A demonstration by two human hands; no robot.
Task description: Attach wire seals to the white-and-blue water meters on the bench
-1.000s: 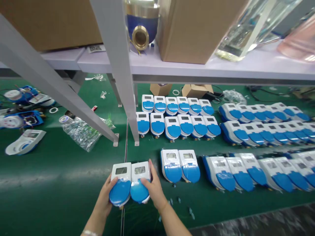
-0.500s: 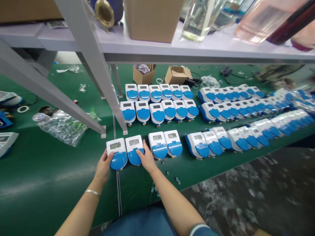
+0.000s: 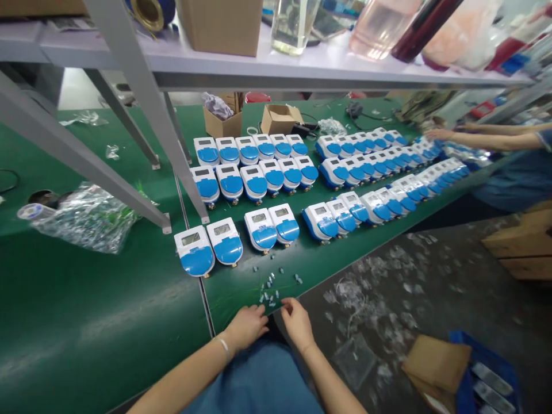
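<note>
At the table's front edge, my left hand [image 3: 247,328] is low over the green surface, its fingers loosely bent and apart, with nothing visible in them. Across a narrow gap, my right hand [image 3: 298,323] has curled fingers, thumb and forefinger slightly apart near the edge; I see nothing between them. Just beyond both hands lie several small grey-blue pieces [image 3: 269,282], too small to name. Two white-and-blue meters with small displays stand ahead to the left, a left meter [image 3: 195,251] and a right meter [image 3: 225,241]. Another pair of meters [image 3: 261,230] stands to their right.
Rows of similar meters [image 3: 364,167] run along the green table [image 3: 107,310]. A shelf [image 3: 259,75] on slanted metal legs [image 3: 159,126] overhangs it. A plastic bag of parts [image 3: 95,218] lies left. A co-worker's arms [image 3: 487,137] reach in at far right. Plastic scraps litter the floor.
Both hands have let go of the two left meters and drawn back to the table's front edge beside the small pieces. The view has shifted right, showing a co-worker and floor boxes.
</note>
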